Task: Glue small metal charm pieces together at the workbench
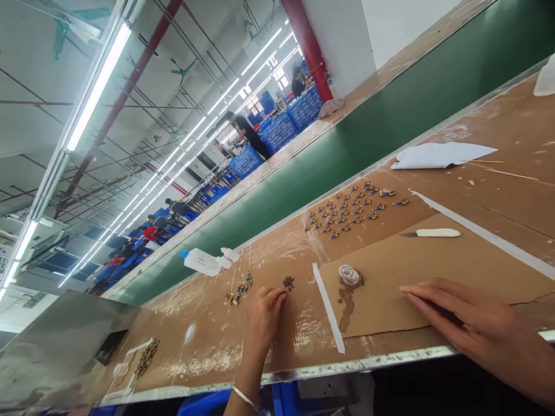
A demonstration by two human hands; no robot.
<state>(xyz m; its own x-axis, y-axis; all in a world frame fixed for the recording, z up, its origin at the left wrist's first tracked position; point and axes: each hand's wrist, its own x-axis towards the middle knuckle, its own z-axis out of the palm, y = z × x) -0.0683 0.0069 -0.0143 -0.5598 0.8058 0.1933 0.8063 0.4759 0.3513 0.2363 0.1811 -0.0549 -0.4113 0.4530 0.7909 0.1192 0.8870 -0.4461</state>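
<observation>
My left hand point(265, 315) is over the bench with thumb and forefinger pinched together; anything between the tips is too small to make out. Just right of those fingertips lies a small pile of dark pieces point(288, 283). To the left is a cluster of small blue-and-yellow figures point(239, 290). My right hand point(463, 312) rests on the cardboard sheet point(390, 300) with its fingers stretched out, holding nothing visible. Near its fingers on the sheet are a small round container point(350, 276) with brown paste and, farther back, a white-handled knife point(437, 233).
Rows of blue-and-yellow figures point(347, 211) lie toward the green conveyor belt point(312, 167). White plastic bottles point(202, 262) stand lying along the edge. A heap of brassy pieces point(147, 358) is at far left, white paper point(437, 156) at back right. People work beyond the belt.
</observation>
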